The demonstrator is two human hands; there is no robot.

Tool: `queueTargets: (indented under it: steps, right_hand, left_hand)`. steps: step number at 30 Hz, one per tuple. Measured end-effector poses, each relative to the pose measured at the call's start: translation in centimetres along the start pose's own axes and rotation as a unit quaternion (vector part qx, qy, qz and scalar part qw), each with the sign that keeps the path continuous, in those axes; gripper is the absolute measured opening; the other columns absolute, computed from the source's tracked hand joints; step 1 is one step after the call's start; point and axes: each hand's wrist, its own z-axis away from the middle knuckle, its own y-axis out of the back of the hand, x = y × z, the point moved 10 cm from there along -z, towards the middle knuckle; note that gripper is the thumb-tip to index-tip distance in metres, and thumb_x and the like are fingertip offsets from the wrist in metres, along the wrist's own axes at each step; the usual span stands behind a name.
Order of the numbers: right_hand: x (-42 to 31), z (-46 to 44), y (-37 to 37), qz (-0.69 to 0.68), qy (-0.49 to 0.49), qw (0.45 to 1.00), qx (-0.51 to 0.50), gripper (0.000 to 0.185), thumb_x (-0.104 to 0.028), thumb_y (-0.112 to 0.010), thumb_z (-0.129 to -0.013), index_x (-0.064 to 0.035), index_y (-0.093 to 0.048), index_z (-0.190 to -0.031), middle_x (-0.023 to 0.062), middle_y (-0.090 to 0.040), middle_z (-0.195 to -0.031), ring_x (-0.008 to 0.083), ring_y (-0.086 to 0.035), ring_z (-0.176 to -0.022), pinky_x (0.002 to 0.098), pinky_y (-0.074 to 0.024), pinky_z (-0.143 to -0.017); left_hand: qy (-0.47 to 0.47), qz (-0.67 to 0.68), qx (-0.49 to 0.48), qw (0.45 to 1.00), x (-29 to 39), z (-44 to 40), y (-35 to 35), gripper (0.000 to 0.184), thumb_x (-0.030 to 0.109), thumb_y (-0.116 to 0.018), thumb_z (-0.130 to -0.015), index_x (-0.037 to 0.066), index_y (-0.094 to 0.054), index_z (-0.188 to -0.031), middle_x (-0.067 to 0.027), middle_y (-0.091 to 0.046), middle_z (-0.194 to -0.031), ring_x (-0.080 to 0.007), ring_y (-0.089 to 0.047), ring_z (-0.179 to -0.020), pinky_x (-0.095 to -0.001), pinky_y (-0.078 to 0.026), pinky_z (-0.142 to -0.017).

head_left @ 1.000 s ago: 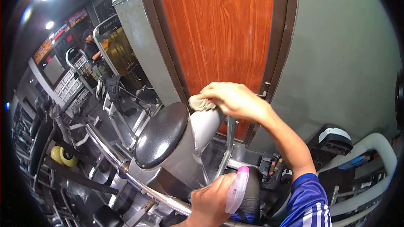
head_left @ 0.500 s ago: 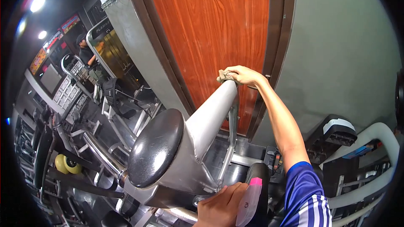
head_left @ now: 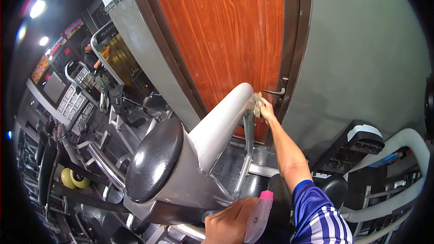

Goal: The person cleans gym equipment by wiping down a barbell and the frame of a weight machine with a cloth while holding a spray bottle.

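Note:
My right hand is closed on a crumpled beige cloth, pressed to the far end of a grey machine tube. At the bottom, my left hand is wrapped round a clear spray bottle with a pink top. Just left of the tube is the machine's round black pad, on a grey housing. The palm side of my left hand is hidden.
A wooden door with a metal handle stands ahead. Gym machines fill the left side, where another person stands. At right are a black rack and a curved grey frame.
My right hand with the cloth has moved from beside the pad along the tube to its far end, then down its right side. My left hand still holds the bottle.

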Motion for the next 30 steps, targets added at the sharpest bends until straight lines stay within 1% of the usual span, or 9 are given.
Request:
queueTargets:
  steps: [3,5,8,12,14,20,26,27,30]
  right_hand:
    - [11.2,2.3,-0.5,-0.055,-0.208,0.977,0.006,0.031,-0.024,-0.054,-0.098,-0.0224,-0.059,-0.129,0.0016,-0.067,-0.103,0.0169,-0.065,-0.086,0.0433,-0.0568,-0.067]
    - [11.4,6.4,-2.0,-0.199,-0.331,0.921,0.039,0.031,-0.026,-0.051,-0.100,-0.0231,-0.056,-0.130,0.0023,-0.066,-0.110,0.0202,-0.065,-0.094,0.0477,-0.0565,-0.075]
    - [9.4,8.2,-3.0,-0.316,-0.316,0.885,0.132,0.030,-0.020,-0.050,-0.099,-0.0158,-0.054,-0.129,0.0085,-0.063,-0.115,0.0282,-0.063,-0.102,0.0566,-0.0519,-0.085]
    - [2.0,9.5,-5.0,-0.333,-0.319,0.877,0.136,0.025,-0.021,-0.047,-0.101,-0.0142,-0.053,-0.124,0.0096,-0.061,-0.118,0.0286,-0.063,-0.102,0.0561,-0.0522,-0.086]
    - [-1.0,9.2,-6.1,-0.408,-0.305,0.853,0.112,0.025,-0.023,-0.048,-0.101,-0.0178,-0.055,-0.124,0.0061,-0.062,-0.119,0.0277,-0.062,-0.107,0.0565,-0.0531,-0.087]
    - [-16.7,15.4,-4.4,-0.368,-0.227,0.900,-0.052,0.027,-0.017,-0.046,-0.101,-0.0127,-0.052,-0.128,0.0046,-0.063,-0.115,0.0199,-0.064,-0.101,0.0379,-0.0556,-0.083]
    - [-32.5,19.8,-2.5,-0.239,0.106,0.958,-0.118,0.030,-0.015,-0.050,-0.100,-0.0020,-0.054,-0.127,0.0093,-0.060,-0.123,0.0173,-0.058,-0.110,0.0307,-0.0484,-0.092]
    - [-35.0,21.2,-2.0,-0.136,0.240,0.959,-0.065,0.028,-0.007,-0.050,-0.098,-0.0004,-0.057,-0.124,0.0098,-0.059,-0.125,0.0182,-0.058,-0.111,0.0328,-0.0457,-0.098]
    - [-40.5,28.5,-4.2,0.006,0.523,0.850,-0.066,0.050,0.009,-0.056,-0.073,-0.0107,-0.065,-0.119,0.0136,-0.060,-0.125,0.0309,-0.055,-0.120,0.0398,-0.0420,-0.105]
  left_hand:
    - [0.045,0.016,-0.014,0.999,-1.0,0.3,-0.6,0.034,0.012,-0.063,-0.082,0.015,-0.065,-0.115,-0.0053,-0.065,-0.088,-0.0242,-0.063,-0.064,-0.0361,-0.050,-0.053]
    - [0.091,0.052,-0.008,0.994,-2.1,0.8,-0.9,0.037,0.012,-0.062,-0.082,0.015,-0.063,-0.119,-0.0067,-0.065,-0.090,-0.0276,-0.063,-0.068,-0.0385,-0.051,-0.057]
    - [0.118,0.009,-0.090,0.989,-2.0,0.2,-1.1,0.038,0.010,-0.061,-0.083,0.016,-0.062,-0.121,-0.0097,-0.065,-0.093,-0.0320,-0.064,-0.079,-0.0414,-0.051,-0.065]
    - [0.171,0.194,-0.050,0.965,-2.4,0.5,-0.1,0.037,0.008,-0.062,-0.081,0.012,-0.062,-0.117,-0.0140,-0.066,-0.099,-0.0332,-0.065,-0.089,-0.0382,-0.052,-0.074]
    - [0.141,0.121,-0.006,0.983,-2.8,0.7,-0.6,0.036,0.012,-0.069,-0.075,0.010,-0.062,-0.110,-0.0079,-0.067,-0.095,-0.0292,-0.067,-0.078,-0.0360,-0.054,-0.063]
    - [0.136,0.113,0.040,0.984,-1.6,0.1,0.2,0.020,0.006,-0.072,-0.077,0.002,-0.063,-0.094,-0.0148,-0.063,-0.076,-0.0352,-0.063,-0.066,-0.0372,-0.051,-0.058]
    - [0.134,0.122,0.010,0.983,-0.8,-0.2,-0.6,0.020,0.007,-0.073,-0.077,0.002,-0.063,-0.093,-0.0149,-0.062,-0.075,-0.0350,-0.063,-0.066,-0.0372,-0.050,-0.058]
    - [0.133,0.119,0.002,0.984,-0.7,-0.3,-0.7,0.020,0.007,-0.073,-0.077,0.002,-0.063,-0.094,-0.0149,-0.062,-0.076,-0.0350,-0.063,-0.066,-0.0371,-0.050,-0.058]
    - [0.139,0.110,0.008,0.984,-0.7,-0.4,-0.7,0.023,0.007,-0.073,-0.076,0.002,-0.063,-0.096,-0.0145,-0.062,-0.076,-0.0353,-0.063,-0.066,-0.0368,-0.050,-0.058]
